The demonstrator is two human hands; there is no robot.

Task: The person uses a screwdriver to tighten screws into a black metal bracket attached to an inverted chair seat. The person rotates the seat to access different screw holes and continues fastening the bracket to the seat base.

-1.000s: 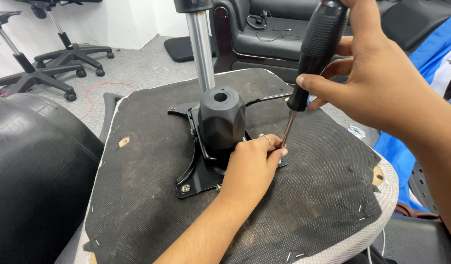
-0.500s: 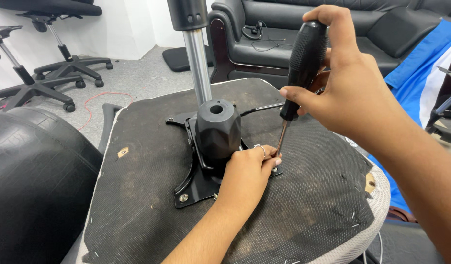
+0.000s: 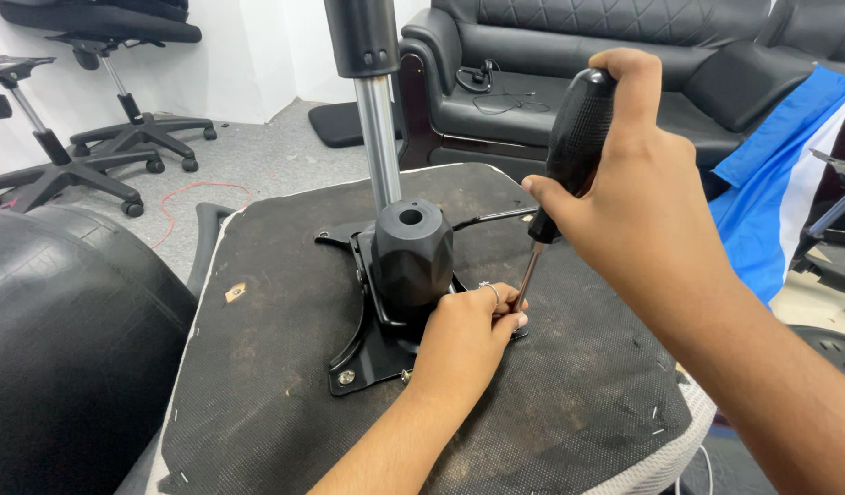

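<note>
head view: my right hand (image 3: 652, 220) grips screwdriver (image 3: 569, 147), left hand (image 3: 468, 335) pinches its tip at mounting plate (image 3: 358, 362); tilted shaft risks slipping off screw, i judge.

Left hand (image 3: 464, 335) low, palm down, fingers curled and pinched together at the tips, forearm reaching in from the bottom edge. Right hand (image 3: 638, 197) raised higher, fist wrapped tight, thumb on top, wrist bent, forearm entering from the lower right.
</note>
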